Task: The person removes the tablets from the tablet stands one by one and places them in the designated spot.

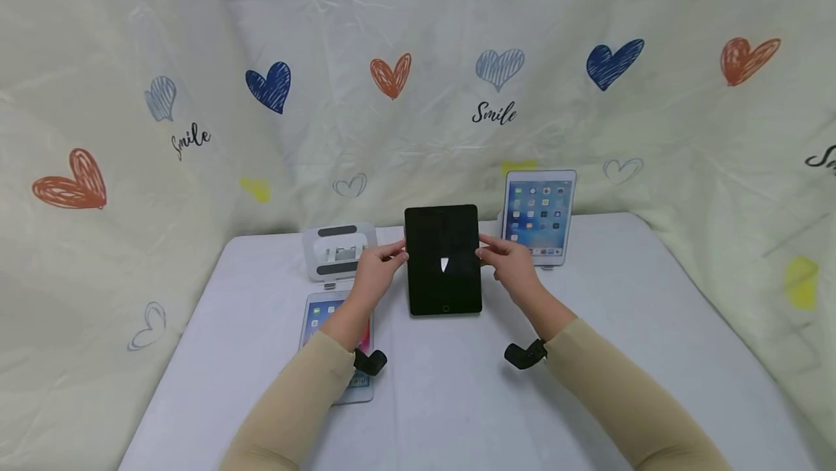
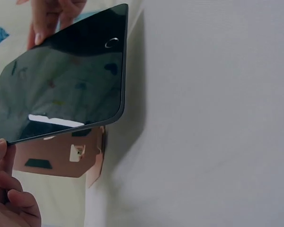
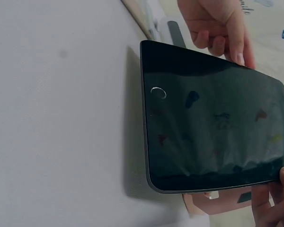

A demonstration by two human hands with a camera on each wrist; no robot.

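A black tablet (image 1: 440, 239) stands upright, leaning back at the middle of the table, its dark screen toward me and its home button at the bottom. My left hand (image 1: 377, 268) pinches its left side edge between thumb and fingers. On the opposite edge, my right hand (image 1: 516, 268) pinches at about the same height. Behind the tablet, the left wrist view shows a pinkish tablet stand (image 2: 61, 156) with dark pads, mostly hidden in the head view. The right wrist view shows the tablet's lower edge (image 3: 146, 123) close over the white tabletop.
A white tablet (image 1: 539, 213) with its screen lit is propped up at the back right. A white stand (image 1: 315, 246) with grey pads sits at the back left. Before it lies another white tablet (image 1: 355, 395), partly under my left forearm. A curtain with printed hearts (image 1: 418, 144) hangs behind the table.
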